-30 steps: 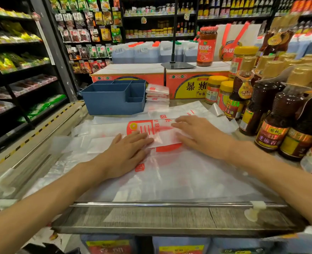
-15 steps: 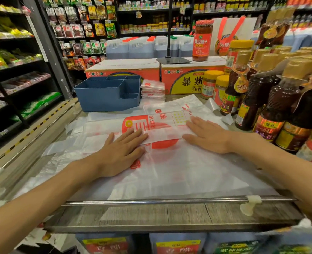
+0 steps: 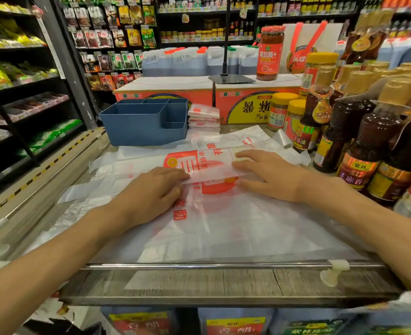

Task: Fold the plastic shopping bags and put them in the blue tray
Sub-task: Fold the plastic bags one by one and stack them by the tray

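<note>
Both hands, left (image 3: 156,189) and right (image 3: 267,175), lay flat and open, pressing the half-folded bag (image 3: 207,165) on the counter before the blue tray (image 3: 136,126); thin, slippery plastic, best pinched along its folded edge

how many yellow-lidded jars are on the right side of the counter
3 clearly: yellow-lidded jar beside the box, a second just right of it, a taller one behind. Bottles may hide more.

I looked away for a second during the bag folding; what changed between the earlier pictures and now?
The right hand slid outward to the right along the folded strip of the plastic bag, smoothing it; the left hand barely shifted and still presses the strip's near edge. Nothing was picked up or released. The blue tray and the stack of folded bags beside it stayed put.
</note>
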